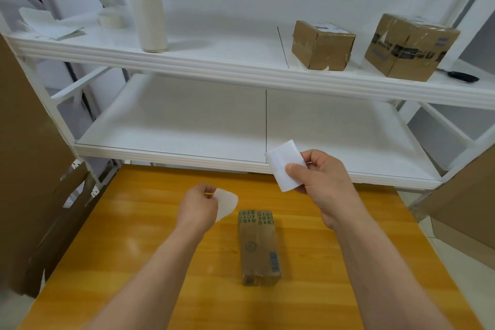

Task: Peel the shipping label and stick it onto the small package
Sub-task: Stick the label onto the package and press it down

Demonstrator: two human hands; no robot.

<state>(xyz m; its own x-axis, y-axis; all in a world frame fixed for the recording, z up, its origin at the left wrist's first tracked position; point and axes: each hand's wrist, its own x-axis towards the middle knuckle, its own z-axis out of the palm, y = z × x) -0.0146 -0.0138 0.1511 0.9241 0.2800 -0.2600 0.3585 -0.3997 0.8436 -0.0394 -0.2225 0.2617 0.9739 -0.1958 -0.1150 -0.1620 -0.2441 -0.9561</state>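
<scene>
Pinching one label, right grip | left grip: one curled sheet | one small package on table | two shelved boxes

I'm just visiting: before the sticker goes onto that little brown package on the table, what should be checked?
1. Sheets pulled apart: ok. The right hand pinches a white sheet; the left hand pinches a separate curled sheet.
2. Which sheet is the sticky label: cannot tell.
3. Small package lying flat on the table, top face uncovered: ok.
4. Package steadied: not ok; neither hand touches it.
5. Sheet lined up over the package: not ok; both sheets are held off to its sides.
</scene>
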